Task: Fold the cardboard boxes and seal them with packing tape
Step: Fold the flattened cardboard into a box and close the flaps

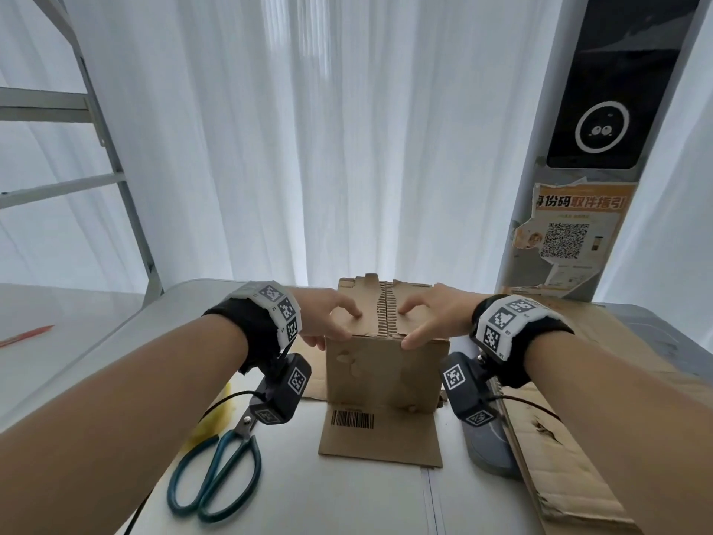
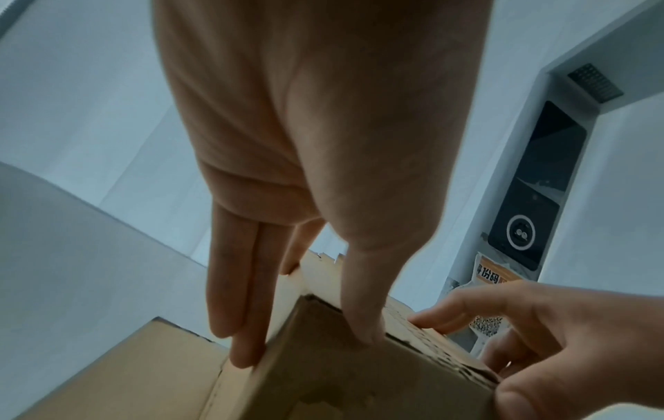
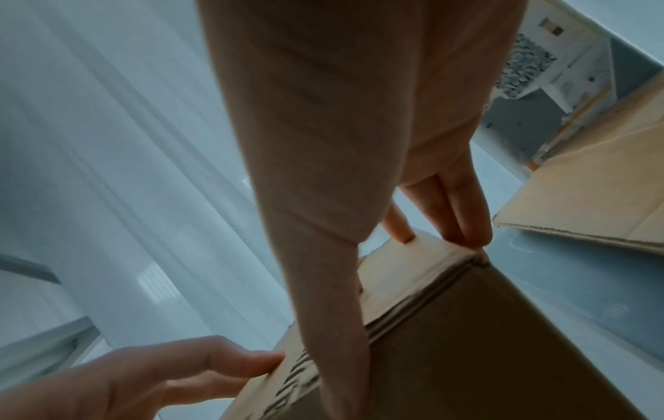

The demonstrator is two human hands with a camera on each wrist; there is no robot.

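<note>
Cardboard box (image 1: 387, 374) standing upright mid-table (image 1: 115, 349), top flaps folded shut and meeting along a ragged centre seam, one bottom flap with a barcode lying flat toward the camera. Left hand (image 1: 328, 316) pressing on the left top flap, fingers bent with tips on the cardboard, thumb hooking over the near top edge; from the left wrist view the other fingers (image 2: 248, 326) are running down the box's left side, so the grip is wrapping the corner. Right hand (image 1: 432, 318) mirroring it on the right flap: fingertips touching the top, thumb on the near edge, two fingers (image 3: 463, 224) lying against the far right corner. Both hands are sitting on either side of the seam, not touching each other. Scissors (image 1: 216, 473) with teal handles lying near left of the box, partly over something yellow. Flattened cardboard sheet (image 1: 571, 457) lying right of the box, overlapping a dark grey object. Orange pen (image 1: 27, 335) lying far left. White curtain (image 1: 308, 129) hanging behind.
</note>
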